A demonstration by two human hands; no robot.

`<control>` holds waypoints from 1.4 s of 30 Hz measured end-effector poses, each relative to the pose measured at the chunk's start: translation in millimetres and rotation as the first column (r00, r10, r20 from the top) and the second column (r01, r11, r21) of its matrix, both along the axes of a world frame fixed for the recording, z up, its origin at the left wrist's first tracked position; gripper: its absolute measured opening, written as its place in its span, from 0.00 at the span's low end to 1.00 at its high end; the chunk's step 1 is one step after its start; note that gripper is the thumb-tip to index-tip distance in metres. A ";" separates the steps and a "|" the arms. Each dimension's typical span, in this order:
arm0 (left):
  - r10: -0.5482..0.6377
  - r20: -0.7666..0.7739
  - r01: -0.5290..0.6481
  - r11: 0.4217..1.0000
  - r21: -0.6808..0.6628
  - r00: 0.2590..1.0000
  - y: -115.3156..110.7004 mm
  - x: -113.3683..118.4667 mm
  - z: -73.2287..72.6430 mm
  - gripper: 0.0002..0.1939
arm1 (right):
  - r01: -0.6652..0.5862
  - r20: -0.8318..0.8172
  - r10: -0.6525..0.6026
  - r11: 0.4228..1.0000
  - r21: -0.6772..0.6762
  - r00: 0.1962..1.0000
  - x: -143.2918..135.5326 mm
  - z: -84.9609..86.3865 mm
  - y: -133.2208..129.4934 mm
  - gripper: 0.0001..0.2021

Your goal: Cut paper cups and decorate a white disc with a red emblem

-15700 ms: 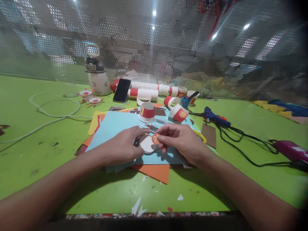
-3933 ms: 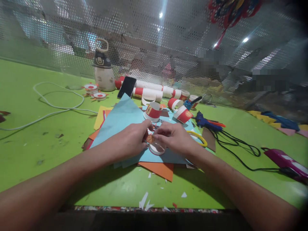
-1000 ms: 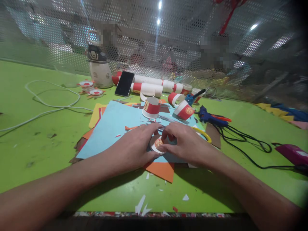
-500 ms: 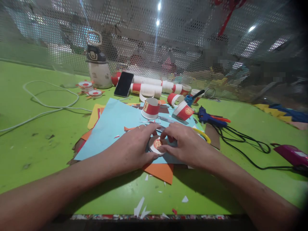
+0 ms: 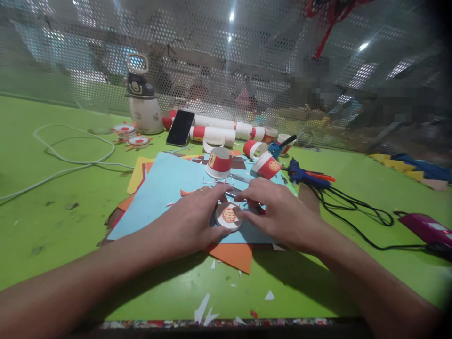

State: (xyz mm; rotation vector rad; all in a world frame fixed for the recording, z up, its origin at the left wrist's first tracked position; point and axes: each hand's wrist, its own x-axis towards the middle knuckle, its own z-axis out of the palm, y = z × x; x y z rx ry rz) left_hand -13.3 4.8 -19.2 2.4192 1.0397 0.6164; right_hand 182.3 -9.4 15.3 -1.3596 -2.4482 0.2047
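Observation:
A round white paper cup base (image 5: 229,216) with a red and gold emblem lies over light blue paper (image 5: 148,207). My left hand (image 5: 194,212) grips its left side between thumb and fingers. At the disc's right edge is my right hand (image 5: 275,207), fingers curled and thumb bent inward; a bit of red shows beneath them, too hidden to name. Scissors with a yellow handle, partly covered by my hands, lie behind. A cut red and white paper cup (image 5: 219,163) stands beyond the disc, and another cup (image 5: 267,165) is tipped to its right.
A blue glue gun (image 5: 300,173) with a black cable lies right, near a magenta device (image 5: 425,228). Behind are a phone (image 5: 180,128), stacked paper cups (image 5: 213,134) and a bottle (image 5: 144,110). White cable (image 5: 70,168) loops left. Paper scraps (image 5: 202,308) lie near the front edge.
My right fingers have shifted right, off the emblem to the disc's edge, so more of the disc shows. My left hand keeps its hold. The view has tilted slightly.

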 end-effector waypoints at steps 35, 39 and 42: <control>0.033 0.149 -0.029 0.999 -0.026 0.988 -4.2 -5.9 5.3 0.31 | 0.189 -0.290 -0.369 0.845 -0.501 0.883 -5.4 -0.6 1.6 0.10; 0.031 0.148 -0.027 0.999 -0.026 0.989 -4.3 -6.4 5.7 0.32 | 0.185 -0.292 -0.370 0.842 -0.506 0.882 -5.7 -1.5 1.6 0.11; 0.026 0.166 -0.019 0.999 -0.043 0.986 -3.8 -5.1 6.6 0.33 | 0.181 -0.297 -0.367 0.843 -0.506 0.882 -5.8 -2.1 2.3 0.10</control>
